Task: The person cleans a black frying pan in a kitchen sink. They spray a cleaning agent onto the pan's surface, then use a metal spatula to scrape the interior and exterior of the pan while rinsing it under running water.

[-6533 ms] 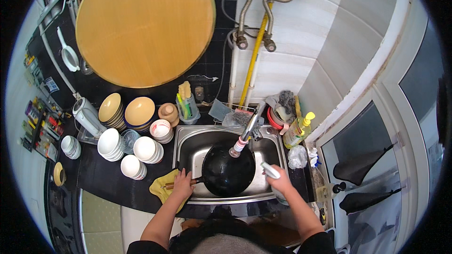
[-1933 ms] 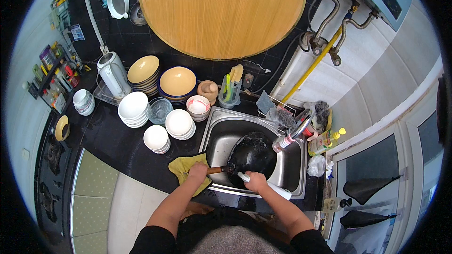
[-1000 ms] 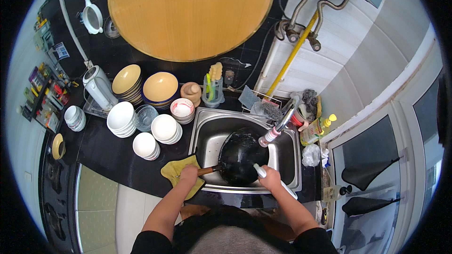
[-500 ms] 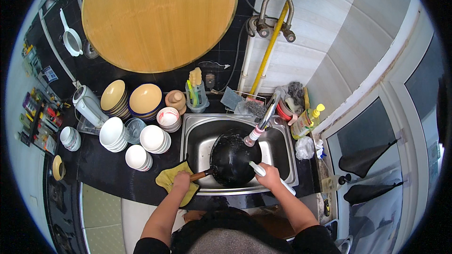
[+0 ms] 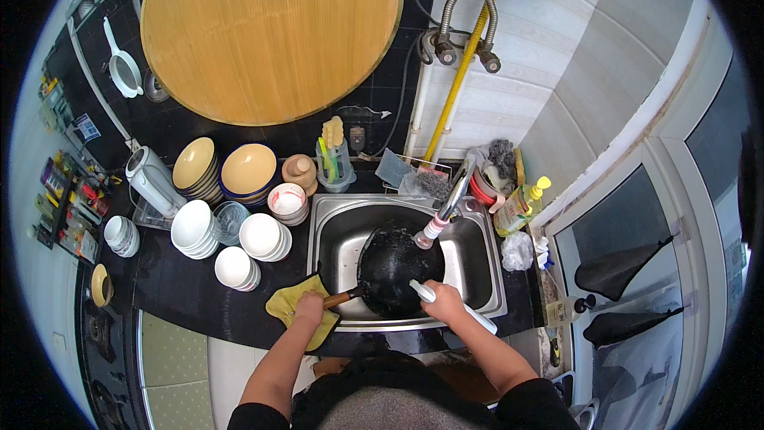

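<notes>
A black wok (image 5: 387,259) with a wooden handle (image 5: 342,297) sits in the steel sink (image 5: 330,243), wet inside. My left hand (image 5: 309,308) is closed round the end of that handle, over a yellow cloth (image 5: 286,302) spread on the counter's front edge. My right hand (image 5: 446,304), over the near right side of the wok, is closed on a long white-handled tool (image 5: 484,322). The tool's pale tip (image 5: 422,290) points into the wok; its working end is hard to make out. Above the wok hangs the faucet (image 5: 434,231) with a pinkish-white nozzle.
Stacked white bowls (image 5: 261,235), yellow bowls (image 5: 248,169) and a glass bowl (image 5: 230,221) crowd the counter left of the sink. A yellow-capped soap bottle (image 5: 521,205) and a crumpled plastic bag (image 5: 517,251) stand on the right. Behind leans a large round wooden board (image 5: 270,32).
My right hand has shifted slightly left with the white tool, whose tip is farther over the wok. The left hand keeps its hold on the wok handle.
</notes>
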`<state>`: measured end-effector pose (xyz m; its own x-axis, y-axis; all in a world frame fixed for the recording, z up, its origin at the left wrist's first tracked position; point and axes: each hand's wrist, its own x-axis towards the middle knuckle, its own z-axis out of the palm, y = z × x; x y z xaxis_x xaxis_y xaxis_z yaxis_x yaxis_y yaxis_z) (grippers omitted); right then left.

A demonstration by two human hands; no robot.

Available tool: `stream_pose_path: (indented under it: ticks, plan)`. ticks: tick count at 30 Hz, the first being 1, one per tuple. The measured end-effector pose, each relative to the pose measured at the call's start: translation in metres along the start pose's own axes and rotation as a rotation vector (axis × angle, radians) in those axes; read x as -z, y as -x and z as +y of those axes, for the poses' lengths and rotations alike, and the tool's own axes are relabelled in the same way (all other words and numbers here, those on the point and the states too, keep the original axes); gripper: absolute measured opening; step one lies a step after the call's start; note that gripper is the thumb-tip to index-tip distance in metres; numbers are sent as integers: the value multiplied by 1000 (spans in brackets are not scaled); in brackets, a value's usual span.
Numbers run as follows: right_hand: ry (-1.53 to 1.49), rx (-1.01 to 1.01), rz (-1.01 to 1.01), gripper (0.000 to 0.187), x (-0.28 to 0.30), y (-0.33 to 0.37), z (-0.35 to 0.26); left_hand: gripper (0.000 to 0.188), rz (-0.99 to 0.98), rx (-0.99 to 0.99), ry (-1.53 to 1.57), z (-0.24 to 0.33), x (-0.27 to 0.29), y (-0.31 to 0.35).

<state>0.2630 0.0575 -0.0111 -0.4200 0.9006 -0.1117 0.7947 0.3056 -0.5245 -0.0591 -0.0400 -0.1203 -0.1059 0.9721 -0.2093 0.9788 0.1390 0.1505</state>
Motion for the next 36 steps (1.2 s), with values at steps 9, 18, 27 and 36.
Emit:
stream_pose_path:
  ticks: [9, 18, 27, 36]
  plan:
    - [-88, -86, 191, 23, 1, -5, 14, 13, -27, 15, -41, -1, -3, -1]
    - [57, -83, 226, 23, -7, -46, 31, 13, 19, 2, -48, 1, -2, 0]
    - [78, -45, 211, 38, -15, -82, 24, 12, 17, 48, 33, 6, 8, 3]
    - [33, -19, 232, 30, -23, -111, 25, 14, -5, 25, 14, 3, 2, 2]
